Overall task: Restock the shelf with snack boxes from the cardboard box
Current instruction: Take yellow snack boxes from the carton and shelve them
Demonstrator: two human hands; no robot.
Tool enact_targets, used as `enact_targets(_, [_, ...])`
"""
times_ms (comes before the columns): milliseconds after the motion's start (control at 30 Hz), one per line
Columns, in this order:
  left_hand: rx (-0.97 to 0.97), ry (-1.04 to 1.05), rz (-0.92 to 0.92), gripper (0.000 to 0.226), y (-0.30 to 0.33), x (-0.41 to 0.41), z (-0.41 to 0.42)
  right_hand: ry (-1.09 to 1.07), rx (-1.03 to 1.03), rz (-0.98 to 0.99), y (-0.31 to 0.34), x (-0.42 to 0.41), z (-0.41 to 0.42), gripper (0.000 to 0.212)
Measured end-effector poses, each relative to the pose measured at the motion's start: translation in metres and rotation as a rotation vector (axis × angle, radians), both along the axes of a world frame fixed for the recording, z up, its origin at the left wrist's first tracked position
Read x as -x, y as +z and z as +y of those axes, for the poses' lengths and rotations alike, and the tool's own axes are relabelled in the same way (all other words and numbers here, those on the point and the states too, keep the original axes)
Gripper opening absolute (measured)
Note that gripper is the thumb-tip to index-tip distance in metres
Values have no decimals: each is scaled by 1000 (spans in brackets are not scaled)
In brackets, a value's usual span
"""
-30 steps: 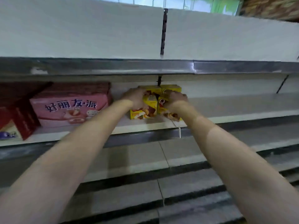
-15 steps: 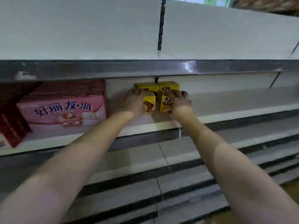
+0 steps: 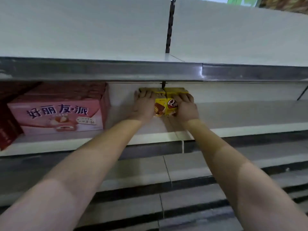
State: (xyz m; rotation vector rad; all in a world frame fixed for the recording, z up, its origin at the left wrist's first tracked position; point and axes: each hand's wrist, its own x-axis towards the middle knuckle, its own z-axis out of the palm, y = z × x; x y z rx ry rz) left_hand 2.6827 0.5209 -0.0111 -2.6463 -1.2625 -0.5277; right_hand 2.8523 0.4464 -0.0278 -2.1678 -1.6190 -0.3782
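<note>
Here, two yellow snack boxes (image 3: 165, 104) stand side by side at the back of the white shelf (image 3: 233, 114), the left hand (image 3: 144, 105) clasping the left box and the right hand (image 3: 185, 106) the right one, fingers curled over the tops. Their fronts show a chocolate cake and a red "Q" logo. Both grips cover the outer sides; a pink carton (image 3: 56, 112) sits well apart at left.

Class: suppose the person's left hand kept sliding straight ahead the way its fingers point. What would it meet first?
Probably the shelf's white back panel. The left hand grips the left yellow snack box, fingers pointing toward that wall; the box looks nearly against it, though depth is unclear.
</note>
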Motion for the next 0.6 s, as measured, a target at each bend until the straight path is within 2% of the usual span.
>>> enact_targets(133, [-27, -3, 2, 91, 0, -11, 6, 105, -19, 1, -2, -19, 6, 68])
enact_targets(267, [-54, -91, -28, 88, -2, -8, 11, 163, -3, 9, 0, -27, 7, 67])
enact_targets(400, [-87, -76, -65, 91, -4, -8, 9, 208, -9, 12, -1, -28, 6, 67])
enact_targets(500, [-86, -12, -20, 89, -1, -12, -4, 195, -3, 4, -2, -28, 5, 65])
enact_targets(600, [-46, 143, 63, 82, 4, -24, -20, 185, 32, -19, 1, -25, 2, 65])
